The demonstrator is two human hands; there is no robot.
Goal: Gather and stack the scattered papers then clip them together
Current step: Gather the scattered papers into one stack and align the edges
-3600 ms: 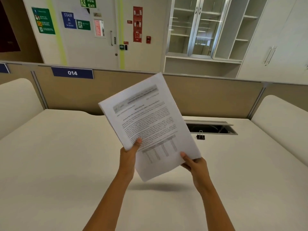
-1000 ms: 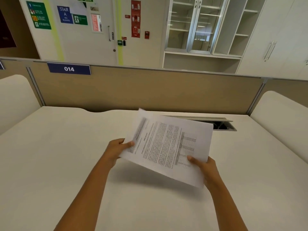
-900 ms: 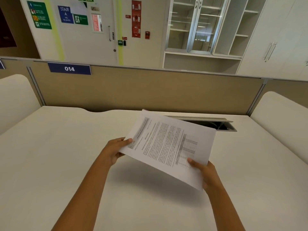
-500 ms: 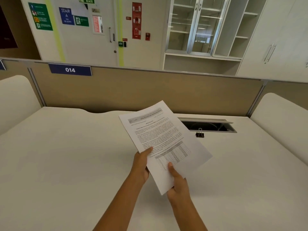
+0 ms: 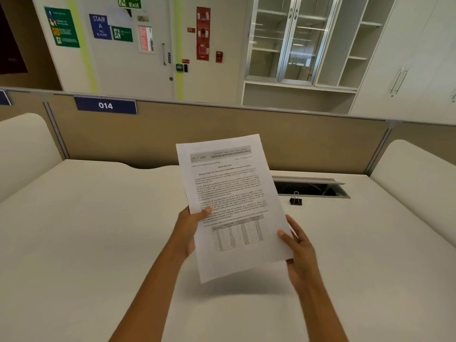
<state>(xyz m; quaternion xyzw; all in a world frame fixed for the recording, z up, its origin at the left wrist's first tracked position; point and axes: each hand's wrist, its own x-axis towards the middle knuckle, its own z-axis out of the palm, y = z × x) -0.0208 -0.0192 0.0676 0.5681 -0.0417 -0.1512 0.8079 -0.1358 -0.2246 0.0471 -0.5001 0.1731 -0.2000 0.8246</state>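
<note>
Over desk: left hand, right hand grip one paper stack; one clip beyond.

White desk in the foreground, open cable hatch set into its far right. Beyond, tan partition with blue 014 plate at left. Further back, sign-covered door at left and glass-fronted cabinet at right.

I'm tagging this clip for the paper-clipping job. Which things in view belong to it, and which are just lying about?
Belongs to the job:
papers, held up above the desk
black binder clip, standing on the desk by the cable hatch

Just there:
cable hatch, open
partition with its 014 label
glass-door cabinet
wall signs
</note>
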